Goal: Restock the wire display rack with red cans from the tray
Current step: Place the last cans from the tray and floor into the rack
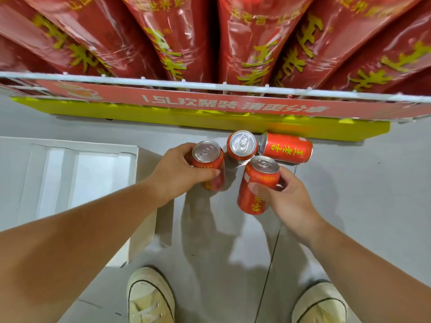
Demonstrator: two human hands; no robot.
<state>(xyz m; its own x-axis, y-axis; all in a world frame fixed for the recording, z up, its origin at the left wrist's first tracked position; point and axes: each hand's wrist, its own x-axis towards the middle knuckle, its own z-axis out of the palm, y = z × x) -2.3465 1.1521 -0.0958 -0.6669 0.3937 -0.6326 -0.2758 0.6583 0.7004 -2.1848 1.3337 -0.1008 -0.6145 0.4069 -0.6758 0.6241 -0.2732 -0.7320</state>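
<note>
Red cans (286,150) look stiff, smooth, likely full and weighty; left hand (179,173) and right hand (286,199) each grip one round its side wall, a sound hold

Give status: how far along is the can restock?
Done: no cans visible in the wire rack, only big bottles. In hand: left hand grips one can, right hand a second can. Left: an upright can and a toppled can on the floor, plus shelving all four.
</note>
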